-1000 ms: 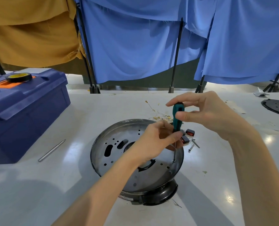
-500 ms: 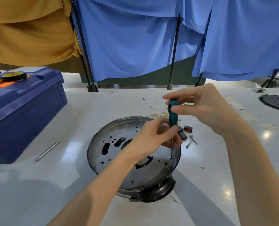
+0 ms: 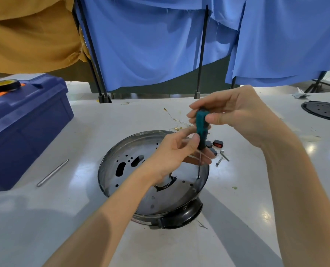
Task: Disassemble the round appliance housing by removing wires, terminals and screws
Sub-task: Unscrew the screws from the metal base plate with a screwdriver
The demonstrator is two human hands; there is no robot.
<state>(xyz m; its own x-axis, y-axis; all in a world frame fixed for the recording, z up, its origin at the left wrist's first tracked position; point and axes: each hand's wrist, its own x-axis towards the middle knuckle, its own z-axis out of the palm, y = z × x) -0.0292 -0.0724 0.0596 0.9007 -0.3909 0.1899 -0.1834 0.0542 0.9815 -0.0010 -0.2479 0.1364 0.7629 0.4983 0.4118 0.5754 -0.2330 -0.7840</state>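
Housing on glossy white table

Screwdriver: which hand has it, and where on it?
Both hands hold the screwdriver. The right hand pinches the top of the green handle; the left hand grips its lower end, near the shaft. The tip sits on a screw in the housing.

Table: white, glossy.
Centre: round housing.
Left: blue toolbox — a metal rod lay beside it.
Right: loose screws, red switch — black disc at far edge.
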